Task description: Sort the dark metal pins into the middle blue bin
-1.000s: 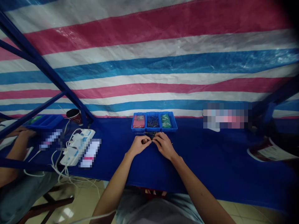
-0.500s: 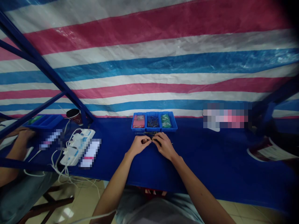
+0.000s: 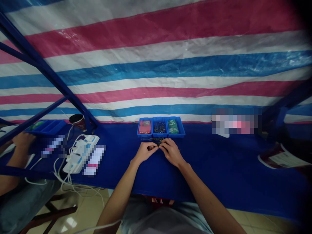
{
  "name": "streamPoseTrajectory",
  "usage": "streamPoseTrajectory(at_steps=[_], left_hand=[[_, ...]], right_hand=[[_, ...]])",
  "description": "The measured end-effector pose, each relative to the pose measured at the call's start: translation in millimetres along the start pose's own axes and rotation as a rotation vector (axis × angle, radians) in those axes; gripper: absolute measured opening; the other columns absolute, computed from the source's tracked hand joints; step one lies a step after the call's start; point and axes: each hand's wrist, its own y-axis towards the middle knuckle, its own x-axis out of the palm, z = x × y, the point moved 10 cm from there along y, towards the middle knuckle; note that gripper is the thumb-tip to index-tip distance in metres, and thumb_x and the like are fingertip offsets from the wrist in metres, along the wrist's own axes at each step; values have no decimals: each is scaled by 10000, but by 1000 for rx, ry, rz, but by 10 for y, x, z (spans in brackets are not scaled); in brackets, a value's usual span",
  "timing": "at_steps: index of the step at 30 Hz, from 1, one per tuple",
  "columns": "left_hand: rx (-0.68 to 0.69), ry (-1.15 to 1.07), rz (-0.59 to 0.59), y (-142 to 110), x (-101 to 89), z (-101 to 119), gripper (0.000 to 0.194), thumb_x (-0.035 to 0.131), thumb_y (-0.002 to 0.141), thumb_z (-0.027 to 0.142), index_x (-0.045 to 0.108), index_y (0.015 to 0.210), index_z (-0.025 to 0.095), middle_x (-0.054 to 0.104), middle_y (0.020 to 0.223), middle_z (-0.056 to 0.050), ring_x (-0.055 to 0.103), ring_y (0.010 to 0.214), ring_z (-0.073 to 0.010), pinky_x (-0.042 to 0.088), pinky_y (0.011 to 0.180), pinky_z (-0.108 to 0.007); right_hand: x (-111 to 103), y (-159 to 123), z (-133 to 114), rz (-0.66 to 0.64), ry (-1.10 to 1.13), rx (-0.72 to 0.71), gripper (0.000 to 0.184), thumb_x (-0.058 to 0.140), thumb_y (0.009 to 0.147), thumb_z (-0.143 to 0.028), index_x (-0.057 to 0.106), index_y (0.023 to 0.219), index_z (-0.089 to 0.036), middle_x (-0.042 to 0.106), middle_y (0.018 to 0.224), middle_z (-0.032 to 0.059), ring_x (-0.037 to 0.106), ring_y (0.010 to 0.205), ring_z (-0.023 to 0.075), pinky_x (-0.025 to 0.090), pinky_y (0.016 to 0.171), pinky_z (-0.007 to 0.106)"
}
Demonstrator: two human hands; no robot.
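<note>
My left hand and my right hand meet just above the blue table, thumbs and forefingers pinched close together. Whatever lies between the fingertips is too small to name. A small pile of thin dark screw-like pieces lies just beyond my fingers. Behind it stand three blue bins side by side. The left bin holds red and pale small parts. Dark screw-like pieces fill the middle bin. In the right bin are small white or silvery parts over green.
On the left are a white power strip with tangled cables, a dark cup and a blue metal frame. A co-worker's hand is at the far left by blue bins. A dark red-and-white container stands right.
My fingertips have shifted slightly, with the right fingers drawn closer to the left ones. The co-worker's hand at the far left has moved a little.
</note>
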Motion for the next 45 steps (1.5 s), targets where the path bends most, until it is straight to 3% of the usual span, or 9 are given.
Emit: streamPoseTrajectory(at_steps=[6, 12, 34, 40, 45], left_hand=[[12, 7, 1, -1, -2, -7, 284, 644, 891, 380, 761, 883, 122, 527, 602, 27, 395, 563, -87, 322, 567, -211], [17, -3, -2, 7, -10, 25, 290, 638, 895, 381, 756, 886, 116, 545, 608, 24, 409, 558, -85, 337, 571, -209], [57, 55, -7, 7, 23, 43, 318, 624, 906, 404, 771, 867, 125, 667, 697, -27, 453, 573, -100, 353, 578, -226], [45, 62, -6, 2, 7, 41, 362, 597, 915, 438, 765, 873, 120, 631, 657, -19, 443, 575, -105, 345, 581, -227], [43, 79, -11, 2, 17, 13, 319, 612, 912, 406, 762, 870, 128, 641, 669, -12, 449, 576, -102, 348, 587, -224]], right_hand=[[-16, 9, -15, 3, -6, 9, 227, 475, 1021, -299, 657, 913, -217, 624, 977, 83, 556, 916, 233, 447, 828, 408], [-48, 5, -46, 25, 29, 8, 143, 529, 993, -294, 645, 1047, -230, 633, 1034, 90, 571, 970, 246, 449, 876, 427], [2, -6, -4, -8, -24, 6, 250, 473, 1021, -275, 643, 851, -207, 627, 931, 77, 543, 898, 227, 439, 802, 394], [-12, -6, -37, -9, -12, 4, 161, 498, 1014, -279, 651, 1003, -230, 673, 985, 72, 568, 943, 237, 436, 849, 413], [5, -13, -3, -6, -22, 10, 180, 492, 1012, -253, 671, 998, -246, 691, 961, 66, 576, 939, 237, 437, 847, 411]])
